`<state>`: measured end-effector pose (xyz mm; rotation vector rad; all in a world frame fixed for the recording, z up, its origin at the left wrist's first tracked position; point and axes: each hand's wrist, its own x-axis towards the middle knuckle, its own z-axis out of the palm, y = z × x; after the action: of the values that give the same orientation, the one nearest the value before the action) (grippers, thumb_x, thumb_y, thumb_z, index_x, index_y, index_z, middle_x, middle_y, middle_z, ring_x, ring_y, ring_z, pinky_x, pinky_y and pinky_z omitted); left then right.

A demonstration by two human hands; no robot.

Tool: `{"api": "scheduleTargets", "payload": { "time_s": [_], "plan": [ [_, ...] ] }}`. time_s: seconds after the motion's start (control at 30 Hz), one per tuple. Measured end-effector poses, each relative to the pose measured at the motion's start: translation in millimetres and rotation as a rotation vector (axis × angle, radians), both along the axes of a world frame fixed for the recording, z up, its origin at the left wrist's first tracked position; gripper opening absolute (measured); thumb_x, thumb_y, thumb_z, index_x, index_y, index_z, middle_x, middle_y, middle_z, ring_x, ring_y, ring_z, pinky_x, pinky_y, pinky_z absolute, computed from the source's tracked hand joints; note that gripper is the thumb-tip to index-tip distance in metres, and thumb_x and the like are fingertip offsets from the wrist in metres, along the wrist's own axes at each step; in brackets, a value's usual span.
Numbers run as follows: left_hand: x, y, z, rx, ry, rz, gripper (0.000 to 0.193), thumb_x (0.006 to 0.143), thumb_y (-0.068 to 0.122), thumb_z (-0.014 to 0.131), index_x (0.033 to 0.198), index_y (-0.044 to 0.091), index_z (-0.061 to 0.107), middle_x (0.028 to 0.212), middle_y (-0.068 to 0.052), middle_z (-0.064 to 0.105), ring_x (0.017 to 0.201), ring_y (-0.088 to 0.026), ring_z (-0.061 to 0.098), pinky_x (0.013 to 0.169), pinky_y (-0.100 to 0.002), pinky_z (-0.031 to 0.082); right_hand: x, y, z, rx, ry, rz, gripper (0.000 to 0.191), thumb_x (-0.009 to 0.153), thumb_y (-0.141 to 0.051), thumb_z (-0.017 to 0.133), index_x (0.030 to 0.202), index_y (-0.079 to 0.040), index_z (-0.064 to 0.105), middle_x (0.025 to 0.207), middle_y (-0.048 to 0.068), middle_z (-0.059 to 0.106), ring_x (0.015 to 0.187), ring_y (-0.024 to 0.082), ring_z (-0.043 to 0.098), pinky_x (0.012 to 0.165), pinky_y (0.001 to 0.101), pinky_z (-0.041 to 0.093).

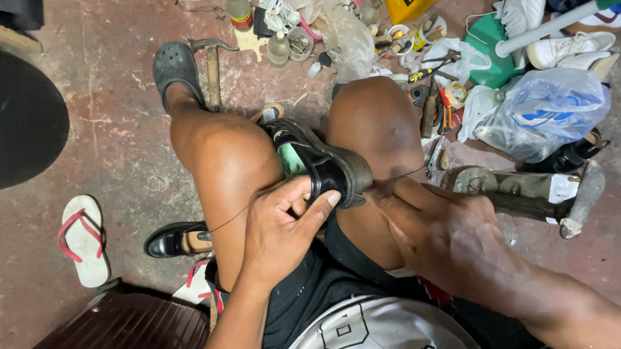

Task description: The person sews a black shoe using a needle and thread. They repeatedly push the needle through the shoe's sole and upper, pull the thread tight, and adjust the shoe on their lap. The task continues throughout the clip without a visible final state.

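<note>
Pinched in the left hand's grip, the glossy black leather shoe is held between the knees, long axis pointing away, the right hand closed on a taut thread beside its heel.

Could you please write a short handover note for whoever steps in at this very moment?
Left hand: gripping the black shoe, thumb on its rim.
Right hand: at the shoe's heel end, pinching a thread that runs taut across it.
Shoe: clamped between the knees, opening up, green lining showing.
Done: thread already passes through the shoe.
Left: how much stitching remains cannot be seen.
Nearby: second black shoe on the floor; hammer beyond the knee.
</note>
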<state>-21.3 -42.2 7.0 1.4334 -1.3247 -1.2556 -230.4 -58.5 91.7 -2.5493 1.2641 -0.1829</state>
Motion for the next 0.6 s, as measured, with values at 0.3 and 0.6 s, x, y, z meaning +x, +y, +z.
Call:
{"api": "scheduleTargets", "payload": {
  "time_s": [0.3, 0.6],
  "plan": [
    [-2, 1, -5, -0.074, -0.039, -0.044, 0.041, 0.086, 0.017, 0.080, 0.068, 0.001, 0.047, 0.057, -0.008, 0.044, 0.047, -0.018, 0.037, 0.047, -0.035, 0.034, 23, -7, -5, -0.114, 0.198, 0.147, 0.029, 0.070, -0.007, 0.067, 0.098, -0.001, 0.063, 0.089, 0.013, 0.066, 0.077, 0.024, 0.071, 0.051, 0.0348, 0.054],
    [19, 24, -1, -0.046, 0.086, 0.101, 0.009, 0.095, 0.013, 0.063, 0.097, 0.007, 0.070, 0.077, -0.006, 0.059, 0.059, -0.010, 0.054, 0.054, -0.027, 0.048, 13, -15, -25, 0.078, 0.097, -0.069, 0.017, 0.090, -0.023, 0.065, 0.101, -0.009, 0.063, 0.087, 0.015, 0.071, 0.070, 0.037, 0.069, 0.054, 0.0504, 0.051]
  ]
}}
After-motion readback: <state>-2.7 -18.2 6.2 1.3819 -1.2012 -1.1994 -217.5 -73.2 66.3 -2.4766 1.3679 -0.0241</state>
